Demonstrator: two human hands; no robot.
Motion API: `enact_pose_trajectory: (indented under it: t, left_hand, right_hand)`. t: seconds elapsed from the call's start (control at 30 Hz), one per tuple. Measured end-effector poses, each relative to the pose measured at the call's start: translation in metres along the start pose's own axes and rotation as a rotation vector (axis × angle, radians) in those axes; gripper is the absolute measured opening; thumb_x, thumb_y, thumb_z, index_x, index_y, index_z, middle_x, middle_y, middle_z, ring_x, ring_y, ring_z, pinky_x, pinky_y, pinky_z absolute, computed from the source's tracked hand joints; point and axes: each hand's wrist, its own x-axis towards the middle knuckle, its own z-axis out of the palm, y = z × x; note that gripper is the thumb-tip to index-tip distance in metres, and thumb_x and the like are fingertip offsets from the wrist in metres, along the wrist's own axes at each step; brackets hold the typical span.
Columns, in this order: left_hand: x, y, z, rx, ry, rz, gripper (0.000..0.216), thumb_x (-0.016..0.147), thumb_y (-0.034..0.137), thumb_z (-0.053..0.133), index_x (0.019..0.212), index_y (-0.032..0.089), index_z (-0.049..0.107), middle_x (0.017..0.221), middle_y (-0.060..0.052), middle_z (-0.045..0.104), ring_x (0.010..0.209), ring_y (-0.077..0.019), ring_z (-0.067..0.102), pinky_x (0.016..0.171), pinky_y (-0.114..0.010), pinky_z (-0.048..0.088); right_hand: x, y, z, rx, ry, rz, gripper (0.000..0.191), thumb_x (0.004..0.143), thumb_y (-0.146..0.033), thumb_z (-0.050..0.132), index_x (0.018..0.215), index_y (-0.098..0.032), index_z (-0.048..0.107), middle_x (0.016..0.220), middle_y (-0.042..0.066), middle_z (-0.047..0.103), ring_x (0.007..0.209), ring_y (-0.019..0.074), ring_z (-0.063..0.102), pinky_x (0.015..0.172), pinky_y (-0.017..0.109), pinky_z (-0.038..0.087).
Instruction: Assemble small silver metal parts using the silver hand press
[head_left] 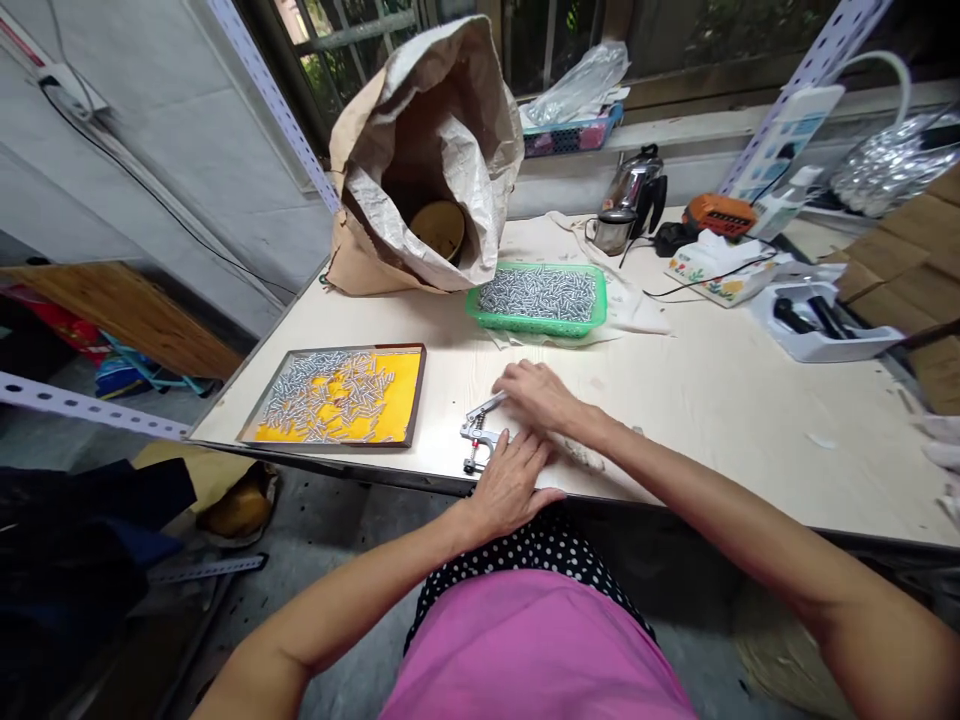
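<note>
A small metal hand press tool (478, 432) lies at the near edge of the pale wooden table (712, 400). My right hand (536, 395) rests on the table with its fingers curled onto the tool's upper handle. My left hand (510, 485) lies flat at the table edge, fingers stretched out and touching the tool's lower part. To the left sits a yellow tray (341, 396) strewn with several small silver metal pieces. Farther back is a green basket (538, 298) full of the same pieces.
An open brown paper sack (427, 150) with a bowl inside stands at the back left. At the back right are a metal kettle (628, 195), an orange device (718, 213), a tissue box (716, 272) and a white holder (821, 325). Cardboard boxes (915, 270) stand at the far right.
</note>
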Motion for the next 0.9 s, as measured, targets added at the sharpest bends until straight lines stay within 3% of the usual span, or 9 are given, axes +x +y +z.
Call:
enact_pose_trajectory:
  t: [0.1,0.2,0.3,0.43,0.53,0.7,0.8,0.9]
  left_hand:
    - [-0.003,-0.001,0.008,-0.041,-0.017,-0.036,0.068,0.089,0.053,0.055,0.141,0.011,0.041,0.141,-0.021,0.049,0.136,-0.0353,0.04,0.113,-0.054,0.03]
    - [-0.006,-0.003,0.019,-0.092,-0.01,-0.083,0.072,0.089,0.054,0.055,0.144,0.01,0.038,0.14,-0.02,0.052,0.132,-0.0364,0.045,0.111,-0.051,0.035]
    - [-0.008,-0.005,0.024,-0.123,0.003,-0.066,0.073,0.09,0.056,0.05,0.147,0.012,0.037,0.142,-0.018,0.051,0.132,-0.0367,0.046,0.111,-0.05,0.035]
    - [-0.009,-0.007,0.022,-0.124,0.02,-0.059,0.081,0.09,0.063,0.044,0.15,0.01,0.032,0.146,-0.019,0.047,0.134,-0.0371,0.044,0.112,-0.049,0.033]
    - [-0.009,-0.007,0.021,-0.09,0.029,-0.059,0.087,0.088,0.069,0.041,0.152,0.011,0.029,0.146,-0.019,0.047,0.136,-0.0387,0.04,0.114,-0.051,0.029]
    - [0.0,-0.013,0.022,-0.008,-0.002,0.089,0.062,0.094,0.054,0.041,0.151,0.034,0.032,0.143,-0.002,0.053,0.134,-0.0304,0.044,0.113,-0.04,0.033]
    - [0.0,-0.028,0.004,0.026,0.022,0.129,0.045,0.095,0.043,0.043,0.138,0.033,0.052,0.131,-0.004,0.062,0.121,-0.0264,0.054,0.104,-0.036,0.043]
    - [-0.01,-0.066,-0.039,0.129,0.228,-0.116,0.032,0.098,0.028,0.04,0.112,0.021,0.067,0.113,-0.01,0.065,0.104,-0.0235,0.059,0.09,-0.038,0.049]
  right_hand:
    - [0.005,-0.039,0.004,-0.01,-0.054,-0.339,0.014,0.09,-0.026,0.062,0.1,-0.026,0.071,0.111,0.007,0.062,0.104,0.0243,0.047,0.076,0.034,0.035]
    - [0.011,-0.062,0.013,-0.072,-0.098,-0.468,0.012,0.09,-0.026,0.061,0.086,-0.023,0.072,0.103,0.008,0.062,0.102,0.0247,0.047,0.075,0.035,0.035]
    - [0.017,-0.066,0.021,-0.109,-0.083,-0.543,0.012,0.09,-0.022,0.06,0.082,-0.02,0.07,0.098,0.008,0.062,0.099,0.0238,0.048,0.077,0.037,0.036]
    - [0.014,-0.06,0.021,-0.068,-0.059,-0.581,0.012,0.09,-0.021,0.057,0.085,-0.019,0.067,0.095,0.007,0.063,0.094,0.0223,0.05,0.078,0.037,0.037]
    - [0.007,-0.062,0.017,0.096,-0.079,-0.543,0.011,0.089,-0.022,0.058,0.086,-0.024,0.069,0.091,0.006,0.064,0.091,0.0232,0.052,0.078,0.037,0.04]
    - [0.015,-0.08,0.005,0.336,-0.061,-0.496,0.018,0.093,-0.026,0.05,0.095,-0.03,0.068,0.091,0.003,0.065,0.085,0.0218,0.058,0.072,0.034,0.047]
    - [0.031,-0.073,-0.021,0.48,0.147,-0.389,0.026,0.099,-0.027,0.037,0.104,-0.023,0.062,0.094,0.005,0.065,0.082,0.0174,0.06,0.072,0.03,0.049]
    - [0.048,-0.031,-0.06,0.492,0.541,-0.181,0.022,0.097,-0.03,0.042,0.101,-0.02,0.062,0.087,0.006,0.064,0.079,0.0184,0.06,0.074,0.033,0.05]
